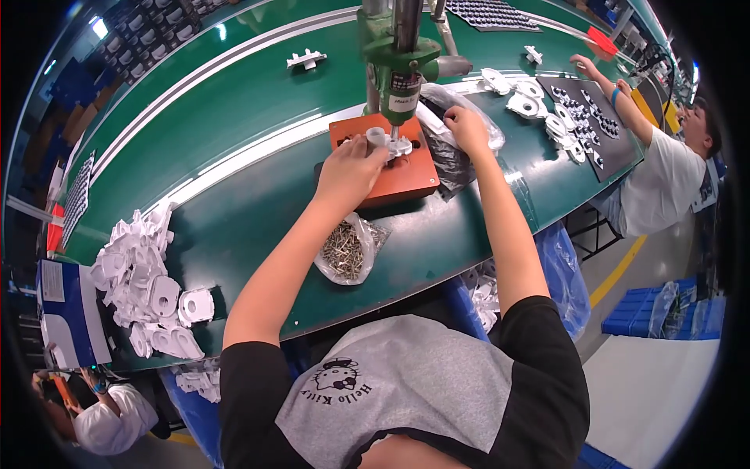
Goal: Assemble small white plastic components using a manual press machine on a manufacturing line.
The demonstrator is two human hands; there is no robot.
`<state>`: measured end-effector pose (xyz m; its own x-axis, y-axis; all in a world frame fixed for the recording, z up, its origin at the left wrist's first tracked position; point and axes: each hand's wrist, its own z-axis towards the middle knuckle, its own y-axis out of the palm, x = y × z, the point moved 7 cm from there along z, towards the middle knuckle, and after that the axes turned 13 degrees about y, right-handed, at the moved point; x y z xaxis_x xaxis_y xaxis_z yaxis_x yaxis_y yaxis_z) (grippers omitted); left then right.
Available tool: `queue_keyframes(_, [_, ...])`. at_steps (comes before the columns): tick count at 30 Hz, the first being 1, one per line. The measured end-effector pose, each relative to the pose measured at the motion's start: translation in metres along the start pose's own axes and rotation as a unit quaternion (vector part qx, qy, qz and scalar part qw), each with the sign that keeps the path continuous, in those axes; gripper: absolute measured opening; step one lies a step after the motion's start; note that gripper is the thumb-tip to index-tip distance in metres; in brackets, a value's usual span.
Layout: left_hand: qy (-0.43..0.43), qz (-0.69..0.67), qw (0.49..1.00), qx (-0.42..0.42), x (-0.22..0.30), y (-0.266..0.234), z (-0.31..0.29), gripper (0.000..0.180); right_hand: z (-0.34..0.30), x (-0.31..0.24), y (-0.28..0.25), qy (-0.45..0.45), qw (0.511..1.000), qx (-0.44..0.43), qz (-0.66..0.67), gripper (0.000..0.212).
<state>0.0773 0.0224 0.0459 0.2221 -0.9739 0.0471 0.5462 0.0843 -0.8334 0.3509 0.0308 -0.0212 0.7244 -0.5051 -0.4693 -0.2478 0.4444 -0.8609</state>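
Observation:
My left hand (351,176) is closed on a white plastic part (400,147), which lies on an orange fixture block (410,176). A short pale cylinder (376,137) rises beside its fingertips. Right above the part stands the spindle of a green press (402,86). My right hand (469,131) is over a clear plastic bag (488,125) with dark contents, to the right of the fixture. Its fingers are curled together; whatever they hold is too small to make out. In front of the fixture, an open bag of small metal screws or pins (344,252) rests on the table.
White plastic parts form a heap (144,273) at the left, and more (539,109) lie at the right. A dark tray of small pieces (586,125) sits near a co-worker (664,172). Another person (113,418) is at lower left. Blue bins (566,281) stand below the table edge.

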Motion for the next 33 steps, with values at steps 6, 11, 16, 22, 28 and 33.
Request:
queue_keyframes(6, [0.026,-0.022,0.999,-0.024,-0.004,0.001,-0.008,0.013,0.001,-0.010,-0.005,0.022,0.999,-0.020,-0.034,0.017])
queue_keyframes(11, [0.029,-0.055,0.997,-0.047,-0.008,0.008,-0.013,0.017,0.024,-0.005,0.012,0.012,0.995,-0.031,-0.090,0.021])
queue_keyframes(16, [0.008,-0.095,0.995,-0.018,-0.005,0.004,-0.018,0.023,0.022,-0.001,-0.013,0.040,0.997,0.015,-0.064,0.023])
queue_keyframes(22, [-0.018,-0.093,0.995,0.022,-0.008,-0.002,-0.023,0.025,-0.044,-0.065,-0.049,-0.086,0.941,-0.111,0.309,0.020])
queue_keyframes(28, [-0.012,-0.094,0.995,0.041,-0.008,0.002,-0.023,0.027,-0.094,-0.104,-0.034,-0.129,0.945,-0.096,0.285,0.013])
queue_keyframes(33, [0.007,-0.098,0.993,0.061,-0.006,0.000,-0.023,0.025,-0.110,-0.119,-0.039,-0.286,0.943,-0.013,0.172,0.012])
